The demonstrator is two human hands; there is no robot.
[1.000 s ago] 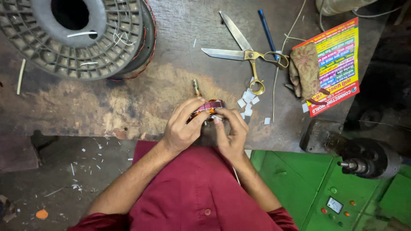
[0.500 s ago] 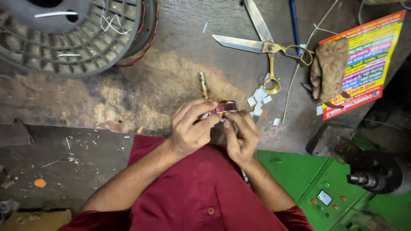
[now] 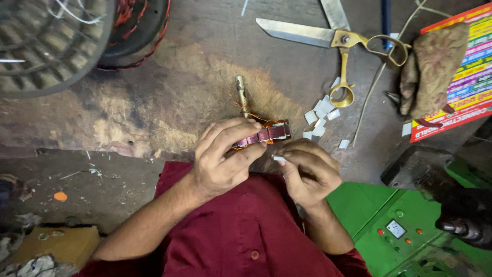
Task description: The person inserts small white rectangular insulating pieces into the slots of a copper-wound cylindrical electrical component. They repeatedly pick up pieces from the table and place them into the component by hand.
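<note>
Gripping a small wound motor rotor at twelve o'clock of the left hand, fingers curled tight around it. Pinching a white paper slip in the right hand, at five o'clock of the rotor.

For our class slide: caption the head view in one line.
Left hand grips a small wound motor part; right hand pinches a white slip.

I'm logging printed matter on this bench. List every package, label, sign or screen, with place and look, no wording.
Printed sheet: far right of bench, under a brown cloth pouch; rectangular, red-edged, multicoloured stripes.
Small gauge display: lower right, on the green panel; white, squarish, beside red and green buttons.
</note>
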